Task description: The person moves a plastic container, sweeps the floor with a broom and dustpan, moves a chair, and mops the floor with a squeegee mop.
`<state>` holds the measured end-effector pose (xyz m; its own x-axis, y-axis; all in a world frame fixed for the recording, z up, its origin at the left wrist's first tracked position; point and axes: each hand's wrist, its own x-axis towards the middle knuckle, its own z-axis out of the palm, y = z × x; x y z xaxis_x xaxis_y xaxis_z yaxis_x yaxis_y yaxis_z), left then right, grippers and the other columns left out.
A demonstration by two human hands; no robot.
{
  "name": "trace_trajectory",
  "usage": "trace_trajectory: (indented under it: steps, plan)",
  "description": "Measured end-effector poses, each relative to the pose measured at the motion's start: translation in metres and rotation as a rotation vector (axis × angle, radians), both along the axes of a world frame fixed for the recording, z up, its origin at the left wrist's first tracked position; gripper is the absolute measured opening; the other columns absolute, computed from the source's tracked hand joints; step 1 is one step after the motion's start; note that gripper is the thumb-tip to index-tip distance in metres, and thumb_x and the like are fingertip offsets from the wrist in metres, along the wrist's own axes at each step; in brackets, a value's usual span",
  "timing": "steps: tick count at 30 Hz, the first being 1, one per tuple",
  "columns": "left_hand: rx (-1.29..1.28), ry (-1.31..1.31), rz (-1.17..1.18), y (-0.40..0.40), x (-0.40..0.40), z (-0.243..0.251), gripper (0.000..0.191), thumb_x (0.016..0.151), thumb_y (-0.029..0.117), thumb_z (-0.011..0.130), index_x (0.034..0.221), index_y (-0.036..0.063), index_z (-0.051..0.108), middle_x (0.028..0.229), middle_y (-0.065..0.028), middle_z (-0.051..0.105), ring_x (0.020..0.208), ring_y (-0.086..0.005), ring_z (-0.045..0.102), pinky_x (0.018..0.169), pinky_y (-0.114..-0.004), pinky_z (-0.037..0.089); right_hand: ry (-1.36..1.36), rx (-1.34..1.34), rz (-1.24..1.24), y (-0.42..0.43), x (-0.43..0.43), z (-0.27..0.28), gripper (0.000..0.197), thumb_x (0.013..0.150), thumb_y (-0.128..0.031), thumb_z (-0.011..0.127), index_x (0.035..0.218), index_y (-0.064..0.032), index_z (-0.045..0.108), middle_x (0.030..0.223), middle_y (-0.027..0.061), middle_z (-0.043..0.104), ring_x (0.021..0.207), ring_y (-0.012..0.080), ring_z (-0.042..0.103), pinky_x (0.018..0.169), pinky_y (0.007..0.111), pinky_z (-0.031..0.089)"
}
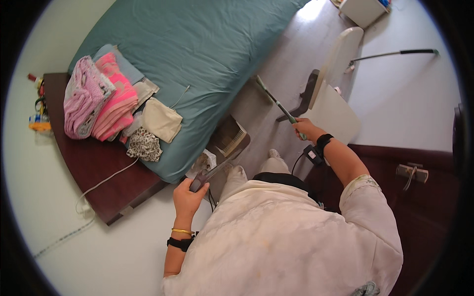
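My left hand (189, 196) grips the upper handle of a long-handled dustpan (211, 172). Its pan (227, 138), with a comb-like row of teeth, is low beside the bed, just ahead of my feet. In my right hand (308, 128) is the green and dark stick of a broom (282, 107). The broom slants away from me, and its head (263, 88) is down at the floor near the bed's side. Both hands are well apart, left and right of my body.
A bed with a green sheet (177, 48) bears folded blankets (116, 96) and cloths. Beside it is a dark wooden bedside surface (96, 174). A white-lined bin (203, 162) stands near the dustpan. On the right are a white chair (335, 111) and a leaning pole (400, 53).
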<state>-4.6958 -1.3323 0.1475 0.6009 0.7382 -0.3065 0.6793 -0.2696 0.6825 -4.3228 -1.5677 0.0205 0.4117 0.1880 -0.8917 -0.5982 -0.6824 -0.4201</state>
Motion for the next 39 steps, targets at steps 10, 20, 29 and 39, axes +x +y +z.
trace_trajectory:
  steps: [10,20,29,39]
  plan:
    - [0.138,0.011,-0.192,0.029,0.079,-0.009,0.033,0.066,0.028,0.073,0.071,0.0005,0.057,0.059,-0.0113,0.054,0.052,-0.0255,0.048,0.052,-0.034,0.040,0.240,0.014,-0.298,-0.108,-0.032,0.027,0.035,0.083,-0.011,0.054,0.117,-0.0111,0.049,0.067,0.0052,0.050,0.047,0.0125,0.045,0.040,0.026,0.038]
    - [0.260,0.011,-0.409,0.013,0.206,-0.005,0.035,0.070,0.032,0.070,0.070,0.0009,0.056,0.059,-0.0137,0.053,0.054,-0.0296,0.049,0.052,-0.036,0.038,-0.094,0.090,-0.007,-0.148,-0.050,-0.015,0.050,0.079,-0.009,0.056,0.127,-0.0030,0.042,0.062,0.0058,0.051,0.046,0.0151,0.048,0.043,0.029,0.041]
    - [0.447,-0.060,-0.689,-0.021,0.329,0.006,0.036,0.070,0.035,0.070,0.069,0.0018,0.054,0.059,-0.0139,0.055,0.056,-0.0329,0.052,0.053,-0.038,0.040,0.137,0.249,-0.237,-0.286,-0.105,0.072,0.053,0.082,-0.008,0.054,0.132,-0.0092,0.038,0.068,0.0005,0.051,0.052,0.0074,0.045,0.046,0.021,0.039]
    - [0.613,-0.141,-1.008,-0.041,0.476,0.002,0.039,0.069,0.034,0.070,0.073,0.0002,0.052,0.063,-0.0181,0.054,0.058,-0.0381,0.049,0.052,-0.039,0.040,0.282,0.129,-0.546,-0.289,-0.226,0.072,0.054,0.078,-0.008,0.056,0.131,-0.0111,0.041,0.064,0.0021,0.051,0.050,0.0089,0.046,0.043,0.023,0.037]
